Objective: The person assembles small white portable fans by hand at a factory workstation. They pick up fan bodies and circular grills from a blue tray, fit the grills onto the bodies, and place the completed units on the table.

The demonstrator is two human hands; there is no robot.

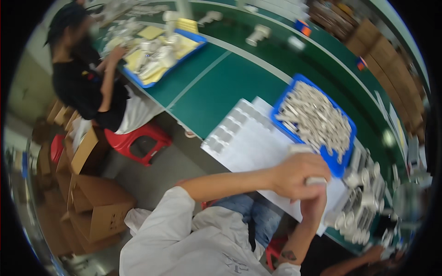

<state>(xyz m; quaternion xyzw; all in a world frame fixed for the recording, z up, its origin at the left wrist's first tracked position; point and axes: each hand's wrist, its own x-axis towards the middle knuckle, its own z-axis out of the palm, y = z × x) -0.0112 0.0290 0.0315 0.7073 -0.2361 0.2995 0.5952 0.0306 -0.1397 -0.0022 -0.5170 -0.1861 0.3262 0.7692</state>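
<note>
My left hand and my right hand meet above the front of the table. My left fingers are closed around a white plastic part, one end of which shows between the hands. The right hand is closed against the same part from below, its fingers partly covered by the left hand. Just beyond them lies a blue tray heaped with small, long off-white pieces. White paper sheets are spread on the table beneath and left of my hands. Blur hides the part's exact kind.
White plastic housings stand grouped to the right. A co-worker sits at the far left beside another blue tray of white parts. Cardboard boxes and a red stool are on the floor. Another person's arm shows lower right.
</note>
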